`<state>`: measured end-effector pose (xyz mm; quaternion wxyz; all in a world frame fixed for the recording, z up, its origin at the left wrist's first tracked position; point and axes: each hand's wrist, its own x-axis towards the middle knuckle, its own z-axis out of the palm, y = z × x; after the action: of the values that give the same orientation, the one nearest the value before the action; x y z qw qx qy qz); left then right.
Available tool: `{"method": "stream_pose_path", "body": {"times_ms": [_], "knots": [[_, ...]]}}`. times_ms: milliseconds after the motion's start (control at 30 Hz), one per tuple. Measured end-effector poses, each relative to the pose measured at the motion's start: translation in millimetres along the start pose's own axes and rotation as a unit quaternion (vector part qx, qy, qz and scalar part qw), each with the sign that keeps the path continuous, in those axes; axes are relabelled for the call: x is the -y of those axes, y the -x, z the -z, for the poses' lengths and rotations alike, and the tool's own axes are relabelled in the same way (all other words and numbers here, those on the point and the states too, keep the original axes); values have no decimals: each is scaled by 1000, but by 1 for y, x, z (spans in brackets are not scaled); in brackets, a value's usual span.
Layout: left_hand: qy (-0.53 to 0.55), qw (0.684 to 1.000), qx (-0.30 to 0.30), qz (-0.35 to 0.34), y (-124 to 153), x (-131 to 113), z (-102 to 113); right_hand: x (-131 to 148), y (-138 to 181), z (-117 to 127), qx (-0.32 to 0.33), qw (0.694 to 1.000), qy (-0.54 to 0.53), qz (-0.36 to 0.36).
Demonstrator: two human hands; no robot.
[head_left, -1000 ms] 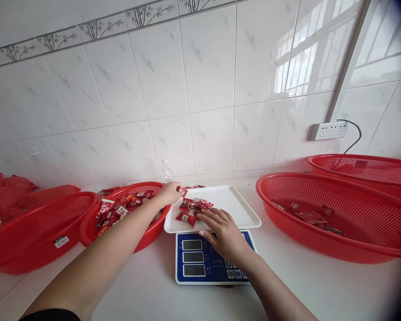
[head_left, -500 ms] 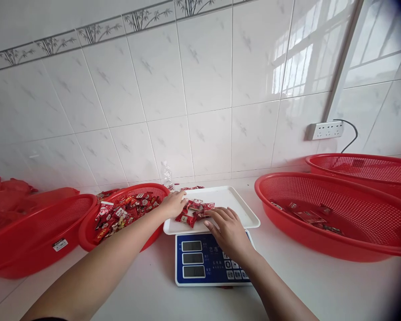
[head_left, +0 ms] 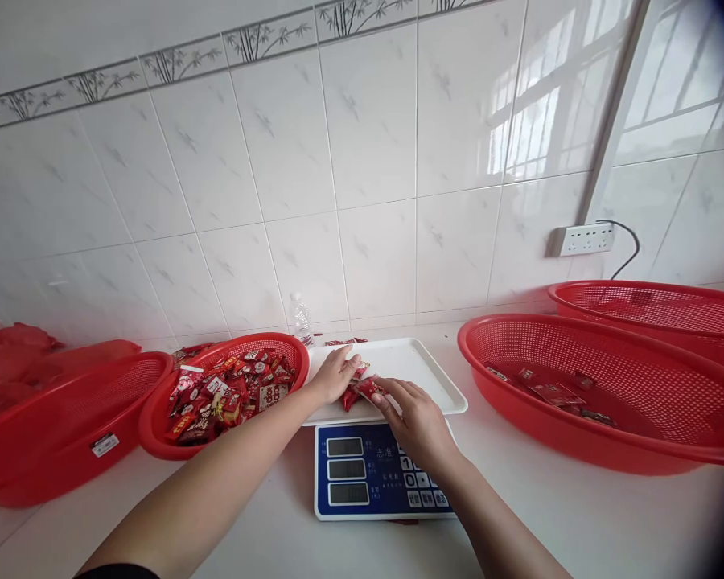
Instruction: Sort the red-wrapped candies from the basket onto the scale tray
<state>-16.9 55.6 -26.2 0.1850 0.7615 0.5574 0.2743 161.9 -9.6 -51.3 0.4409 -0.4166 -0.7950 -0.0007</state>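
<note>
Small red wrapped candies (head_left: 350,398) lie in a little pile on the white tray (head_left: 425,368) of a scale. My left hand (head_left: 333,376) curls around the pile's left side, its fingers closed against the wrappers. From the right, my right hand (head_left: 413,414) closes its thumb and fingers on a red wrapper at the pile's edge. Both hands partly hide the candies. Below the tray is the blue scale panel (head_left: 374,474) with three displays and white keys, some behind my right wrist.
A red basket (head_left: 157,434) of wrapped candies stands left of the scale, beside another red basket (head_left: 42,458). Right are a large red basket (head_left: 519,434) with a few packets and another (head_left: 652,297) behind. A clear plastic bottle (head_left: 300,320) stands by the wall.
My left hand has moved right from the tray's left edge, pushing the candies together towards my right hand. My right hand has barely moved.
</note>
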Motion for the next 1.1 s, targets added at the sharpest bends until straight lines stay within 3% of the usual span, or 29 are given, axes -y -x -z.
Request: {"method": "stream_pose_path", "body": {"times_ms": [200, 367, 700, 933, 1100], "knots": [[-21, 1000, 16, -2, 8, 2, 5, 2, 2, -2, 34, 999, -30, 4], [-62, 997, 54, -4, 20, 0, 10, 6, 2, 2, 14, 998, -57, 4], [-112, 982, 154, -7, 25, -11, 16, 0, 0, -2, 39, 999, 23, -23], [-118, 987, 105, -12, 16, -3, 4, -2, 0, -2, 65, 996, 57, -6], [-123, 986, 111, -26, 16, -4, 7, -8, -1, -2, 71, 994, 83, -28]]}}
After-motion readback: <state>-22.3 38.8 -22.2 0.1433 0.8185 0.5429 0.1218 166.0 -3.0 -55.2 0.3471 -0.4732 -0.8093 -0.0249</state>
